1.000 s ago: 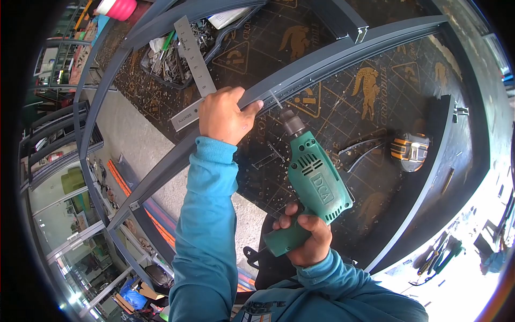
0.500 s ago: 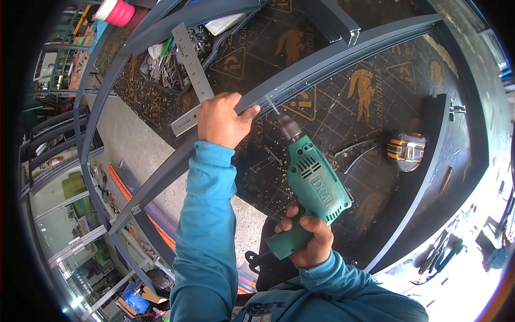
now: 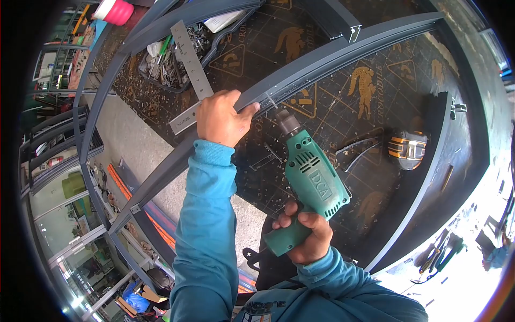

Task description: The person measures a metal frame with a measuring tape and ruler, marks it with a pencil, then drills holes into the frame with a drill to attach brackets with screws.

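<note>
- Centrally, one green drill (image 3: 309,177) clenched by the handle in the right hand (image 3: 303,236), fingers wrapped tight around the grip, chuck pointing up and away toward the rail.
- Bit tip meeting the near edge of a long dark grey aluminium profile (image 3: 322,59), just right of the left hand (image 3: 220,119); exact contact too fine to tell.
- Left hand closed over that profile from above, thumb along its near edge, fingers curled over the far side, pinning it down.
- One steel ruler (image 3: 192,59) lying across the profile just behind the left hand, its near end sticking out past the knuckles toward the table edge.
- Black work mat (image 3: 348,107) below, printed with gold crocodile marks, strewn with metal shavings; open surface to the right of the drill, between the profile and the next rail.
- One orange-and-black tape measure (image 3: 406,150) well right of the drill, with one pair of pliers (image 3: 357,153) just beside it on its left.
- One dark tray of screws and bits (image 3: 171,59) at the far left, beyond the ruler.
- One more dark rail (image 3: 424,177) bounding the mat on the right.
- Table edge dropping off left of the forearm, floor visible beyond.
- One pink cup (image 3: 115,9) at the top left corner.
</note>
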Demonstrator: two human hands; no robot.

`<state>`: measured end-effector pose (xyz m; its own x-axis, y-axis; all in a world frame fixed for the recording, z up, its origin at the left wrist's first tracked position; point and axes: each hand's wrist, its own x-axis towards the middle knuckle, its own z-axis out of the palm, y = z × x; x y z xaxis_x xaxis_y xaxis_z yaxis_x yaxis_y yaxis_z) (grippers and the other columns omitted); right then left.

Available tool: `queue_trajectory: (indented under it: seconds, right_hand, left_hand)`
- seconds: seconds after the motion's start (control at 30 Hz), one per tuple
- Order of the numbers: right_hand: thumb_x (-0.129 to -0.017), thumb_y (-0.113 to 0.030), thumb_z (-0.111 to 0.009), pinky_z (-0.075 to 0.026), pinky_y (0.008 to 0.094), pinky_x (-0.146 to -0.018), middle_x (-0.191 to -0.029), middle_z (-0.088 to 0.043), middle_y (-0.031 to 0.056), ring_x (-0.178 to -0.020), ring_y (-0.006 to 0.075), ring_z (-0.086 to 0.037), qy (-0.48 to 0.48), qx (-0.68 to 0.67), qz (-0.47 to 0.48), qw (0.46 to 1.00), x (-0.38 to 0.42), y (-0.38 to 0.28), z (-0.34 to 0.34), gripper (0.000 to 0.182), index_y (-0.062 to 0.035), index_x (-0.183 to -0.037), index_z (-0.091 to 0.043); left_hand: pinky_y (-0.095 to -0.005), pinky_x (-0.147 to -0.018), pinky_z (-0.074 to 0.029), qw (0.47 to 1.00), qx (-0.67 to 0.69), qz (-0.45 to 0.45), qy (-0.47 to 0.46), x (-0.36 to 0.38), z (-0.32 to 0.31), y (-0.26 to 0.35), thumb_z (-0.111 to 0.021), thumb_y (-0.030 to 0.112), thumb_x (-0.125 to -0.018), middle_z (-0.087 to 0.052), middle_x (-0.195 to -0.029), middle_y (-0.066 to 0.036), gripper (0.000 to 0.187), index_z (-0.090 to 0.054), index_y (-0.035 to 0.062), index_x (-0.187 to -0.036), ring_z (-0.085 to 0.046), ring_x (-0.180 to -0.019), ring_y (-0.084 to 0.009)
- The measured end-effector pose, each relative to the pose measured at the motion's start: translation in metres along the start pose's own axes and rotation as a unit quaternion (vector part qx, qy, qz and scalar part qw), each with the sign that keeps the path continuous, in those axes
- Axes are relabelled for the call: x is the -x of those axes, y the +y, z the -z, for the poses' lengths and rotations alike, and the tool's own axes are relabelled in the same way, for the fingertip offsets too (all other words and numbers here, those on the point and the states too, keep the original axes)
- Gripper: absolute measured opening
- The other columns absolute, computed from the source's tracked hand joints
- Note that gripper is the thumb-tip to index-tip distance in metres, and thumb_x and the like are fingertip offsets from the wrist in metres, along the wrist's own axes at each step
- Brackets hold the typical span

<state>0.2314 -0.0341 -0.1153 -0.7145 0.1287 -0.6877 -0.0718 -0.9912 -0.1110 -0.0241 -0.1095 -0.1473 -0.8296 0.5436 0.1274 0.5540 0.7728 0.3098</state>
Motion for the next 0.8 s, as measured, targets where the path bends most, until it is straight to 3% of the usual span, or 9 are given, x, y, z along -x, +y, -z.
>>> queue_trajectory:
  seconds: [0.8]
  right_hand:
    - [-0.073,-0.010,-0.061,-0.054,0.0452,-0.074,-0.089,-0.061,0.0080,-0.075,0.0224,-0.060,0.027,0.017,0.012,0.999,-0.002,0.007,-0.006,0.047,-0.0013,-0.119,-0.055]
  left_hand:
    - [-0.0456,-0.059,-0.050,1.000,-0.017,0.009,0.008,0.002,0.002,0.005,-0.085,0.028,-0.072,-0.067,-0.073,-0.017,0.032,-0.066,0.0024,-0.073,-0.066,-0.067,-0.0383]
